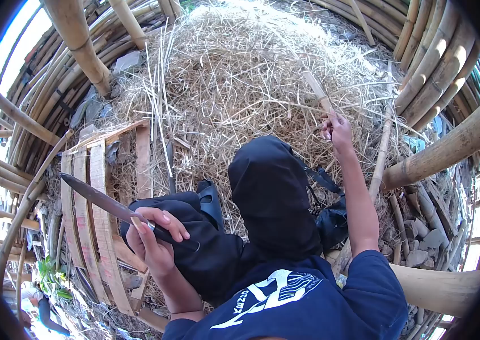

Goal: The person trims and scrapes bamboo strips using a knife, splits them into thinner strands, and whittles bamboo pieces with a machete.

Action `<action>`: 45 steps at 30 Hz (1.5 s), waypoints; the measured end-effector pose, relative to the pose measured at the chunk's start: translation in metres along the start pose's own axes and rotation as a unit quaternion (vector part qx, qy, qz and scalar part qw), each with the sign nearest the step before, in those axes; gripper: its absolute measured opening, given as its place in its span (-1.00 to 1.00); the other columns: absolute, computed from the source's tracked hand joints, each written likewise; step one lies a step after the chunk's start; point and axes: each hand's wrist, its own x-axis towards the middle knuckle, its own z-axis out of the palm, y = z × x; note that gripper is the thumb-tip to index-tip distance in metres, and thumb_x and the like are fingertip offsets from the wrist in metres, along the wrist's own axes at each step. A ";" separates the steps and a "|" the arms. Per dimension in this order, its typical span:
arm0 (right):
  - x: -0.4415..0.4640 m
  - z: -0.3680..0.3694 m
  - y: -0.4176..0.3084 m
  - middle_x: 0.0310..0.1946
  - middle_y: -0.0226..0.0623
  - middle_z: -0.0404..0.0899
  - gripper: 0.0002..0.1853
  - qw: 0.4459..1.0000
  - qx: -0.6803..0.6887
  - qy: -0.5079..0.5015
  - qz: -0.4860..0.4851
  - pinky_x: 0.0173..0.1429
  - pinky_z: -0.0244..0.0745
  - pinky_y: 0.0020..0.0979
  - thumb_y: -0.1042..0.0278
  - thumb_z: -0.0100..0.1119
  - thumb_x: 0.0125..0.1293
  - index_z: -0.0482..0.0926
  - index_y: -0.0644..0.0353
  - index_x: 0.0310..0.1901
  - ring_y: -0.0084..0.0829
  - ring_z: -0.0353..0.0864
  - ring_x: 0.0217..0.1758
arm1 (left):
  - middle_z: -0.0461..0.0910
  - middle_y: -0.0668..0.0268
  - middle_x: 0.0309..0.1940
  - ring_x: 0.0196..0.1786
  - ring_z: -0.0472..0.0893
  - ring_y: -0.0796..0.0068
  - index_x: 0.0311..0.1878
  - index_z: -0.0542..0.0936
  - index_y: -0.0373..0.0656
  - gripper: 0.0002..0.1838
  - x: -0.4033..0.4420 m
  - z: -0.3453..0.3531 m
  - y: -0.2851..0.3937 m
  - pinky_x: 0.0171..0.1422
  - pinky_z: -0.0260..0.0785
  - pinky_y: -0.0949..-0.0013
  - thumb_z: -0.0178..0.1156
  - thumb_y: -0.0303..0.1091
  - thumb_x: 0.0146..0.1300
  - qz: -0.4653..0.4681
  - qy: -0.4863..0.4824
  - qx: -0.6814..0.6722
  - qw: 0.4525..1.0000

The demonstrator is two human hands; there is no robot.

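My left hand (157, 241) is closed around the handle of a large knife (101, 199), in front of my bent left leg. Its long dark blade points up and to the left. Farther forward on the right, my right hand (337, 133) grips the near end of a thin bamboo strip (314, 85) between thumb and fingers. The strip reaches away from me over a heap of pale shavings (223, 85). Knife and strip are well apart. My raised knee in dark trousers (268, 187) stands between the two hands.
A slatted wooden pallet (99, 170) lies at the left, beside the knife. Thick bamboo poles (444, 144) and stacked bamboo (444, 62) stand around the sides. Stones (421, 249) lie at the lower right. A black sandal (210, 205) shows beside my leg.
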 end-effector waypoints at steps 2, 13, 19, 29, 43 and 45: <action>-0.005 0.003 -0.005 -0.64 -0.35 0.45 -0.63 0.999 0.019 -0.011 -0.026 -0.64 0.24 -0.63 0.15 -0.11 0.52 0.49 0.38 -0.17 -0.65 0.34 -0.75 | 0.36 0.25 -0.60 -0.66 0.41 0.52 -0.29 0.38 -0.36 -0.58 0.000 0.004 -0.001 -0.58 0.36 0.45 -0.22 -0.17 0.54 -0.001 0.035 0.007 0.999; -0.086 0.040 -0.034 -0.67 -0.37 0.46 -0.72 0.979 -0.145 0.043 -0.138 -0.70 0.20 -0.57 0.32 -0.12 0.51 0.53 0.36 -0.19 -0.66 0.34 -0.78 | 0.28 0.56 -0.75 -0.73 0.23 0.78 -0.40 0.53 -0.26 -0.69 0.124 0.034 0.026 -0.62 0.00 0.57 0.09 -0.25 0.43 -0.209 -0.212 0.257 0.919; -0.128 0.051 -0.022 -0.64 -0.41 0.45 -0.80 0.909 -0.307 0.077 -0.270 -0.63 0.25 -0.59 0.50 -0.12 0.46 0.54 0.30 -0.09 -0.69 0.40 -0.71 | 0.51 0.41 -0.57 -0.54 0.42 0.70 -0.25 0.64 -0.29 -0.52 0.225 0.061 -0.075 -0.45 0.25 0.53 0.17 0.05 0.31 -0.074 -0.209 0.376 0.900; -0.150 0.056 -0.011 -0.32 0.04 0.62 -0.65 0.890 -0.358 0.019 -0.281 -0.19 0.54 -0.18 0.63 0.06 0.24 0.46 0.40 0.08 -0.04 0.66 -0.27 | 0.63 0.22 -0.23 -0.58 0.41 0.65 -0.10 0.62 -0.35 -0.31 0.265 0.118 -0.155 -0.49 0.50 0.52 0.30 0.23 0.13 -0.234 -0.175 0.324 0.900; -0.151 0.060 -0.005 -0.44 -0.20 0.60 -0.70 0.874 -0.357 -0.022 -0.329 -0.40 0.48 -0.44 0.55 0.02 0.34 0.51 0.29 0.09 -0.43 0.58 -0.54 | 0.39 0.44 -0.56 -0.56 0.44 0.64 -0.43 0.49 -0.22 -0.70 0.249 0.096 -0.184 -0.54 0.54 0.47 0.35 -0.23 0.18 -0.269 -0.156 0.350 0.884; -0.154 0.060 -0.011 -0.35 -0.06 0.60 -0.70 0.884 -0.351 -0.037 -0.306 -0.29 0.52 -0.32 0.56 0.04 0.32 0.49 0.35 0.08 -0.23 0.62 -0.39 | 0.38 0.45 -0.57 -0.56 0.43 0.64 -0.44 0.47 -0.21 -0.71 0.250 0.095 -0.182 -0.54 0.54 0.47 0.35 -0.24 0.18 -0.261 -0.171 0.349 0.884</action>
